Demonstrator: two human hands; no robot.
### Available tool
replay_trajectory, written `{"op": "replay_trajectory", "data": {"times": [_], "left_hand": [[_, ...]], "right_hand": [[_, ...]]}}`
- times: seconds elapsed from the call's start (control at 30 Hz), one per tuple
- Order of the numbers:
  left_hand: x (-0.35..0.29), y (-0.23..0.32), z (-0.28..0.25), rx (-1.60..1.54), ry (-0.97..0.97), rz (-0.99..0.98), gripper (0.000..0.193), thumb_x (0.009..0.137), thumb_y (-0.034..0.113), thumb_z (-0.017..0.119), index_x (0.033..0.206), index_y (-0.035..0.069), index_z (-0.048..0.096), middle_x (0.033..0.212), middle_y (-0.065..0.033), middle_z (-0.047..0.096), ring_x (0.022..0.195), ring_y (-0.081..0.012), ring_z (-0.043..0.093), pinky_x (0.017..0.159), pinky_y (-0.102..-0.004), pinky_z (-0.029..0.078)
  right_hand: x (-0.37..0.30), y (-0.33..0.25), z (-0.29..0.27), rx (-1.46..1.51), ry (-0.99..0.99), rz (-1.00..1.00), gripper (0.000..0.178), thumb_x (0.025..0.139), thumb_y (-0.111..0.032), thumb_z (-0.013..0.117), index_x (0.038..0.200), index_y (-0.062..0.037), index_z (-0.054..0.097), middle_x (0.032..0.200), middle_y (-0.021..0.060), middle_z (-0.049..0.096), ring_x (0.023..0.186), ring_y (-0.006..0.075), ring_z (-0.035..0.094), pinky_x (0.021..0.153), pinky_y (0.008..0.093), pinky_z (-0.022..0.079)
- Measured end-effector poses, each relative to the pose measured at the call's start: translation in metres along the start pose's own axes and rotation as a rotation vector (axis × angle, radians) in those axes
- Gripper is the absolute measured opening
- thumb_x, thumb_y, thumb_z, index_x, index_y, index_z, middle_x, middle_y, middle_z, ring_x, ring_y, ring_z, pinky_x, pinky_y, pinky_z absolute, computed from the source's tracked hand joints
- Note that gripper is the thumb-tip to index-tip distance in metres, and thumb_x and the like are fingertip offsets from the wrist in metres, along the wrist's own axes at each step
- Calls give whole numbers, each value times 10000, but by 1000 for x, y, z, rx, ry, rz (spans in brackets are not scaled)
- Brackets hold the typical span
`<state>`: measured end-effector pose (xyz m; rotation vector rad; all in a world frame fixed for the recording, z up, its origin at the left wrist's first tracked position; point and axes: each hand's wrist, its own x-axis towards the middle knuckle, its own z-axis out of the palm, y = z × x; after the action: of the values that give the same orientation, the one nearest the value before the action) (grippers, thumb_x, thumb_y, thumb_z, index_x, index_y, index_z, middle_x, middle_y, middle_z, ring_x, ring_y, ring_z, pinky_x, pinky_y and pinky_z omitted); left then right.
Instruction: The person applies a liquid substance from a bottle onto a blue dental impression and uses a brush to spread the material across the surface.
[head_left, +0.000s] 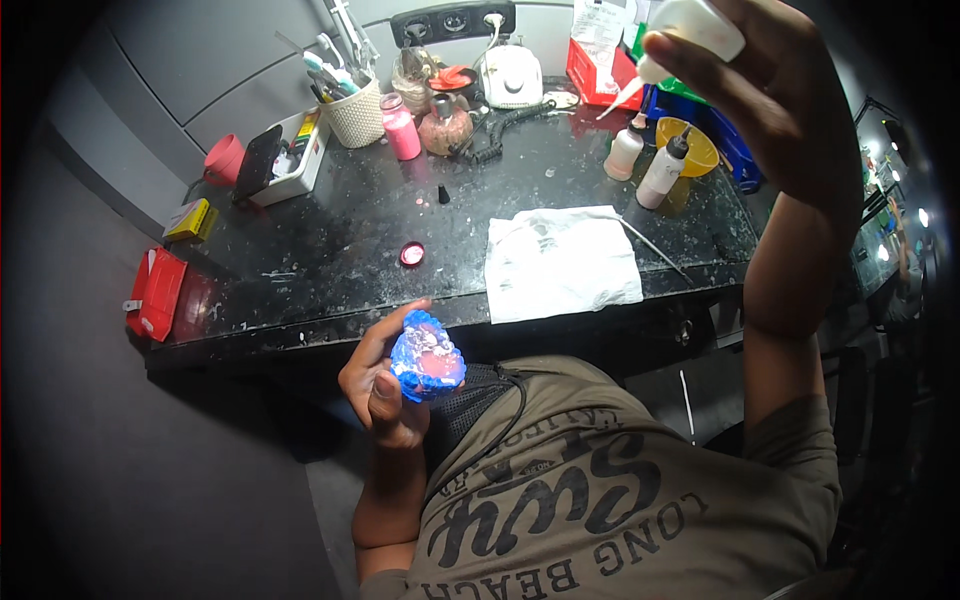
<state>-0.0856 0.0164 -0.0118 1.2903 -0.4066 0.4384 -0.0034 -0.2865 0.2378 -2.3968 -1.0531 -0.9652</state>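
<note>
My left hand [376,392] is wrapped round a small blue-rimmed mold [428,372] with pink and whitish material inside, just in front of the bench edge. It looks like a dental piece, though its details are washed out by the light. High at the upper right, my right hand [785,110] grips a white squeeze bottle [700,30], tilted so that its thin nozzle points down and to the left. The bottle is well apart from the mold. Nearest below the right hand stand two squeeze bottles [660,178] and a yellow bowl [692,148].
On the dark bench [330,240] lie a white cloth [565,265], a thin rod [655,250], a red lid [412,254] and a small black cap [444,195]. Behind stand a pink jar [401,132], a tool basket [357,115], a white device [511,77] and red bins [600,75].
</note>
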Motion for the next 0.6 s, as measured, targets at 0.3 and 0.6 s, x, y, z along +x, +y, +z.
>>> {"op": "replay_trajectory", "data": {"times": [0.3,0.6], "left_hand": [[-2,-2,1,-22,18,18,928,959,640,536,1252,-240,501,1225,-370,586,588,-273,679,475,-344,564],[0,1,6,-40,25,11,933,963,636,526,1250,-251,496,1166,-359,613,579,-263,677,473,-343,559]], "right_hand": [[-2,9,-14,27,69,-101,226,893,-126,798,794,-21,625,529,-28,469,443,42,353,420,264,271],[8,2,-27,-73,-122,-29,306,874,-213,836,795,-30,603,527,-11,483,433,59,375,428,271,284]]}}
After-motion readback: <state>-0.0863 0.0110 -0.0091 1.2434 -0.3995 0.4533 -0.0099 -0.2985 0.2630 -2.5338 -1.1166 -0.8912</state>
